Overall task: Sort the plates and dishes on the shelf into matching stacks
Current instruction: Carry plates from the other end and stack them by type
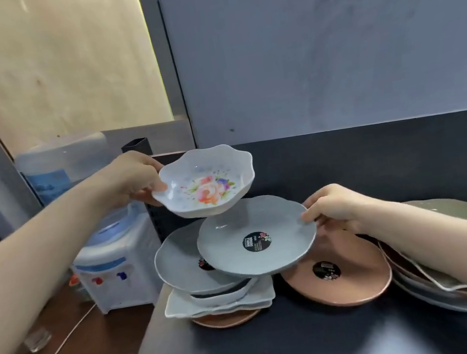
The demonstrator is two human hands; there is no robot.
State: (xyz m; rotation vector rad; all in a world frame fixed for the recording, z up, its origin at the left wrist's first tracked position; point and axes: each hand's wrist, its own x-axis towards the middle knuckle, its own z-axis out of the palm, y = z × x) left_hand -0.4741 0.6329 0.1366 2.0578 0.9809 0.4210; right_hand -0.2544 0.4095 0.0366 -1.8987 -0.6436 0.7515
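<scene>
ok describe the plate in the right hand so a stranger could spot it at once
Look at the dark shelf against the pale wall, then at the mixed pile at its left end. Above that pile is a round grey plate, its right rim pinched by the right hand. Unlike the lower grey plate, its black sticker shows in full.

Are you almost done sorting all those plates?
Not nearly. No matching stack shows yet. The left hand holds the flowered bowl, the right hand a grey plate. Still unsorted: the mixed pile under the other grey plate, the pink plate, the jumbled right pile.
</scene>
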